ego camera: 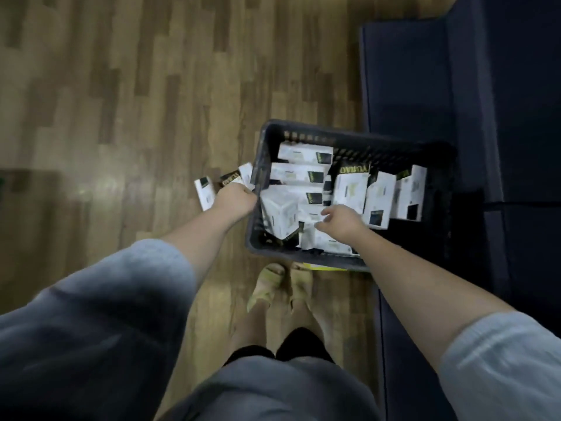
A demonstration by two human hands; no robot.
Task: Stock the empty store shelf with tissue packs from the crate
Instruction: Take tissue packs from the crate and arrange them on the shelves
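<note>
White tissue packs (349, 189) lie jumbled in a dark plastic crate (258, 165) on the wood-plank floor (121, 101); the left hand (235, 197), just outside the crate's left wall, clasps a few held packs (205, 192) over the floor; the right hand (341, 218) reaches in with fingers curled onto a pack, though blur hides whether it truly grasps it; a dark blue shelf unit (425, 86) stands right of the crate, cut off by the frame; sandalled feet (282, 284) stand just below the crate.
</note>
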